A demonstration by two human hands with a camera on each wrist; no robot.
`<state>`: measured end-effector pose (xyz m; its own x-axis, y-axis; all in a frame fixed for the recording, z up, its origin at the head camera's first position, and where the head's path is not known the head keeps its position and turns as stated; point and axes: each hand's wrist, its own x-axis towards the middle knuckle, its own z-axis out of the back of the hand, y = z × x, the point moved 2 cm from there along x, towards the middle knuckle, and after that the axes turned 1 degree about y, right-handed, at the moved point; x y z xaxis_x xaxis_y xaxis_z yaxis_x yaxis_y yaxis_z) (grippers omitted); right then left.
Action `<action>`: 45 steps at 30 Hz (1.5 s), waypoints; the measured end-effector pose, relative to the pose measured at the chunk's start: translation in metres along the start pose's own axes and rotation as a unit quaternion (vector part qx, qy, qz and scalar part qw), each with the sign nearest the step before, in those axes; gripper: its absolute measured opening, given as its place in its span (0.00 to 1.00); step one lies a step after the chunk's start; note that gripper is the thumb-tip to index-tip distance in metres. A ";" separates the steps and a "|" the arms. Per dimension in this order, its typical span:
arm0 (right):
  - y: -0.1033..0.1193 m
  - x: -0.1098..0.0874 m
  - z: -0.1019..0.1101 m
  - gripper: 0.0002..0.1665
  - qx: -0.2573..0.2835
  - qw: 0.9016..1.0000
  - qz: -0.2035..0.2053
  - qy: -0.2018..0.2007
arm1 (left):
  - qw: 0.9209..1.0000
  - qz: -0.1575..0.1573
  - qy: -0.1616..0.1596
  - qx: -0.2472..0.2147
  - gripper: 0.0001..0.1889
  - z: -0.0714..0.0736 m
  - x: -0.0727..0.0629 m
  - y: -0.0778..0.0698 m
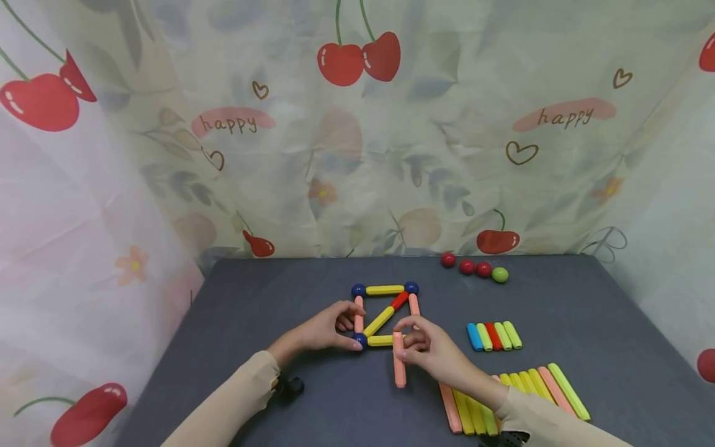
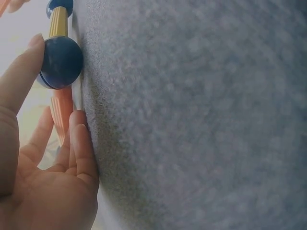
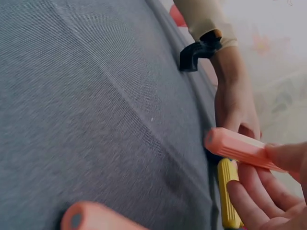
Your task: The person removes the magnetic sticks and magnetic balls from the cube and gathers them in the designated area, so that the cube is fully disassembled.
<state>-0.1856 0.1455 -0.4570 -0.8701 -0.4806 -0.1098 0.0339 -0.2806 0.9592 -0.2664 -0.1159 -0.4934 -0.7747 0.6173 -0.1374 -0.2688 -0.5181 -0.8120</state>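
Note:
A flat square frame of magnetic sticks and balls lies on the table, with a yellow top stick [image 1: 385,290], pink sides and a yellow-and-red diagonal [image 1: 380,321]. Navy balls [image 1: 359,290] show at three corners; the near right corner is hidden behind my right hand. My left hand [image 1: 332,326] holds the near left corner, thumb against its blue ball [image 2: 61,62] and fingers by the pink side stick [image 1: 359,313]. Between thumb and fingers, my right hand [image 1: 432,351] pinches a loose pink stick [image 1: 399,369], pointing toward me by the yellow near stick [image 1: 381,341].
Right of the frame lies a row of short sticks, blue [image 1: 475,337], red [image 1: 493,336] and light green. Longer yellow, pink and green sticks [image 1: 568,391] lie partly under my right forearm. Red balls [image 1: 467,267] and a green ball [image 1: 499,274] sit near the back edge, before a printed curtain [image 1: 368,136].

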 end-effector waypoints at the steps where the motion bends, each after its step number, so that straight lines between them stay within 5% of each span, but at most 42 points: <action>1: -0.002 -0.003 0.002 0.26 -0.004 1.000 -0.005 0.003 | 1.000 0.001 0.001 0.000 0.34 0.000 0.000 0.000; 8: -0.015 -0.020 0.013 0.24 -0.006 0.999 -0.022 0.040 | 1.000 0.009 0.001 -0.003 0.34 0.000 0.001 -0.002; 18: -0.028 -0.030 0.024 0.22 -0.022 0.998 -0.047 0.041 | 1.000 0.008 0.004 -0.008 0.34 0.000 0.000 -0.001; 36: -0.036 -0.036 0.035 0.16 -0.162 0.983 -0.075 0.036 | 1.000 0.009 0.002 -0.005 0.34 0.000 -0.001 -0.003; 45: -0.035 -0.037 0.036 0.15 -0.176 0.981 -0.065 0.048 | 1.000 0.011 0.002 -0.002 0.34 0.000 0.000 -0.002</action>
<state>-0.1727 0.2027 -0.4767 -0.8285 -0.4931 -0.2653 0.1084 -0.6061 0.7880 -0.2658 -0.1151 -0.4917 -0.7774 0.6090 -0.1576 -0.2494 -0.5283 -0.8116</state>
